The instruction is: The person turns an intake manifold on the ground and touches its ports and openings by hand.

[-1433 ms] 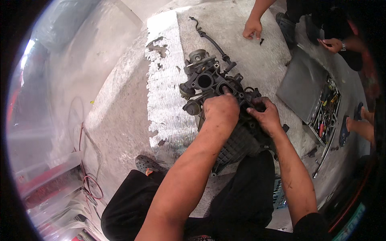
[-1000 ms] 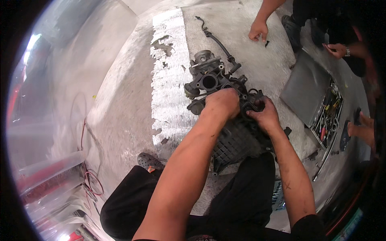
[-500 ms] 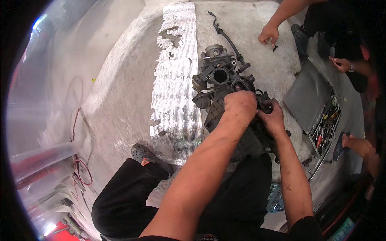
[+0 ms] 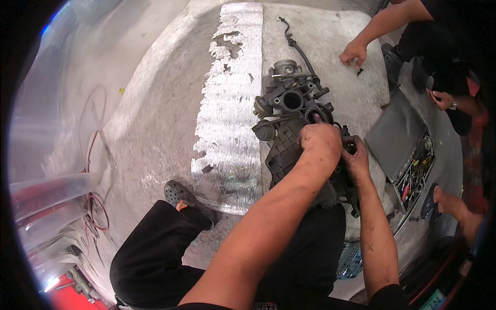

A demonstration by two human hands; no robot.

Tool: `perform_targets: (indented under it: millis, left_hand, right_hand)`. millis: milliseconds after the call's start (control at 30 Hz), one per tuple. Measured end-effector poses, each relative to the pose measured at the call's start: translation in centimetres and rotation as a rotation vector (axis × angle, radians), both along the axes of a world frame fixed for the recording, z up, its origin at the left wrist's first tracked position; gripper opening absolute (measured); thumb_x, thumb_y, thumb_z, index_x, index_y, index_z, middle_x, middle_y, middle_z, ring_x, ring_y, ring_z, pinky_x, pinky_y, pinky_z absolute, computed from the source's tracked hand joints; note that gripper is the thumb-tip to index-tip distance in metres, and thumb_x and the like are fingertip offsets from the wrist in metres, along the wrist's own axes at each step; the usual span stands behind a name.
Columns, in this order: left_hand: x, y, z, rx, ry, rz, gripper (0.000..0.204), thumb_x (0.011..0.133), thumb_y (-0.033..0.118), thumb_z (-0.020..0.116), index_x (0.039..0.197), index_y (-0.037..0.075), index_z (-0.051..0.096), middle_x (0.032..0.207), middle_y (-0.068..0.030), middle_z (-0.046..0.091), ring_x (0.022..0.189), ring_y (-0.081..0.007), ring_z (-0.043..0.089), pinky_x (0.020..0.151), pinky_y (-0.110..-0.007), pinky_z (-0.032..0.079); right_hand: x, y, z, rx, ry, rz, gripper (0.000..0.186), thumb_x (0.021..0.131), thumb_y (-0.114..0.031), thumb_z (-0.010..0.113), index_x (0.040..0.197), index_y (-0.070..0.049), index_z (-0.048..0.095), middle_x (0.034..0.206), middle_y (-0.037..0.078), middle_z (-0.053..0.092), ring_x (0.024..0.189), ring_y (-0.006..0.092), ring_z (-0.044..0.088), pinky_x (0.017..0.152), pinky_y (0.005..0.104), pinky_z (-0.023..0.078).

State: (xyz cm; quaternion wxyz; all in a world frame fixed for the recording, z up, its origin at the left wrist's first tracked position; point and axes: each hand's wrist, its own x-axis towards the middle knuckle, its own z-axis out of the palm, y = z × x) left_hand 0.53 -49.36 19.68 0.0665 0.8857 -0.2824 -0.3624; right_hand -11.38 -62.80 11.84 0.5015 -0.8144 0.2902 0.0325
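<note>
A dark, grimy intake manifold [image 4: 283,147] with round ports lies in front of me, its lower part between my legs. Over its right half, my left hand [image 4: 321,140] is closed on it, one finger reaching into a round port; the other fingertips are hidden. Just to the right, my right hand [image 4: 356,159] grips the manifold's side, thumb and fingers curled round a dark part that I cannot make out. A throttle body [image 4: 285,68] sits at the manifold's far end, and a thin black hose [image 4: 301,51] extends beyond it.
A torn silver foil mat [image 4: 232,119] lies left of the manifold on the pale covering [image 4: 155,119]. At far right, a co-worker's hand [image 4: 354,53] touches the covering near a small black piece [image 4: 360,72]. An open metal toolbox [image 4: 395,132] holds several tools; a blue tray [image 4: 350,260] sits near my right forearm.
The whole view has shifted slightly, so the manifold and mat appear farther right. Both my hands stay on the manifold, with the finger still in the port.
</note>
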Motion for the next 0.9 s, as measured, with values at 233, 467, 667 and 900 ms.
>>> perform_targets:
  millis: [233,467,667,900]
  left_hand:
    - [0.1,0.7,-0.3,-0.027,-0.036,-0.038,0.032,0.087,0.032,0.072,0.107,0.008,0.076,0.104,-0.0111,0.076,0.095,-0.0266,0.075,0.071,-0.043,0.061]
    - [1.0,1.4,0.3,-0.102,-0.022,0.085,0.026,0.083,0.021,0.072,0.104,0.006,0.077,0.104,-0.0141,0.076,0.095,-0.0295,0.075,0.075,-0.043,0.060]
    - [3.3,1.4,0.5,-0.148,0.142,0.074,0.030,0.080,0.016,0.072,0.107,0.005,0.076,0.111,-0.0196,0.073,0.106,-0.0354,0.070,0.088,-0.045,0.057]
    - [2.2,1.9,0.8,-0.131,0.156,0.089,0.029,0.082,0.012,0.068,0.108,0.001,0.074,0.111,-0.0207,0.072,0.107,-0.0363,0.070,0.089,-0.046,0.056]
  right_hand:
    - [-0.3,0.5,-0.7,0.079,0.002,-0.047,0.047,0.081,-0.018,0.082,0.117,0.000,0.058,0.111,0.016,0.067,0.104,0.0275,0.063,0.095,0.0377,0.048]
    - [0.4,1.9,0.9,-0.091,0.068,-0.008,0.048,0.082,-0.016,0.081,0.119,0.002,0.057,0.118,0.017,0.062,0.110,0.0290,0.062,0.097,0.0382,0.047]
    - [0.9,3.6,2.6,-0.220,0.058,-0.024,0.047,0.082,-0.014,0.080,0.121,0.000,0.058,0.121,0.017,0.059,0.115,0.0342,0.060,0.100,0.0405,0.046]
    - [0.6,3.3,2.4,-0.265,0.025,-0.013,0.046,0.082,-0.014,0.080,0.120,0.000,0.059,0.119,0.018,0.061,0.115,0.0345,0.060,0.100,0.0401,0.046]
